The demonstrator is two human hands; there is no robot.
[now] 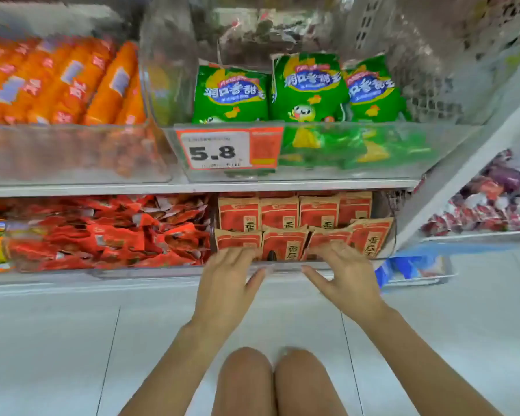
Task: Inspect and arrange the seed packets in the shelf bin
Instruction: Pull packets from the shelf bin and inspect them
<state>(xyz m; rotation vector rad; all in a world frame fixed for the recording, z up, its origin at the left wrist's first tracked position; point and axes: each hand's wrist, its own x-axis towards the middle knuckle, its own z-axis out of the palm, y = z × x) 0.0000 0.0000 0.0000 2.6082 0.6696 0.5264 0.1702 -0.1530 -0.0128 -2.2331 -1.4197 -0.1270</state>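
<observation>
Head view, bottom of frame: knees over floor tiles. Mid-frame, left hand and right hand reach over the shelf bin front edge; fingers spread, tips resting on the front seed packets, gripping nothing. Packets stand in two rows, front row leaning unevenly; straightening appears unfinished. Above, green packets behind a price tag.

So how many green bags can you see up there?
3 green bags stand side by side in the clear upper bin: left, middle, right. More may hide behind or below them.
</observation>
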